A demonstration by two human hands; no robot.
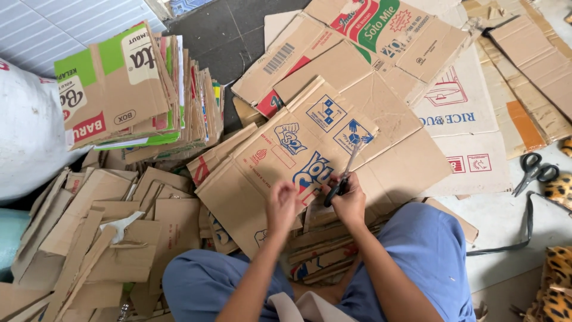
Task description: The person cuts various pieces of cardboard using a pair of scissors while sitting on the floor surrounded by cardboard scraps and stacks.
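Floor littered with flattened cartons. My right hand [350,200] grips black-handled scissors [344,176], blades pointing far; left hand [282,206] pinches the flattened brown blue-printed cardboard box [286,155], just left.

Informal cardboard sorting or recycling spot, work done seated on the floor. Flattened boxes [333,113] cover most of the concrete floor [506,220], overlapping each other. Bundle of folded cartons [137,89] stands on edge at far left, beside a big white sack [30,125]. Heap of cut cardboard strips [101,238] near left. Spare scissors [534,170] lie on the floor at right. White tiled wall [53,24] at far left corner. No worktop, no shelving.
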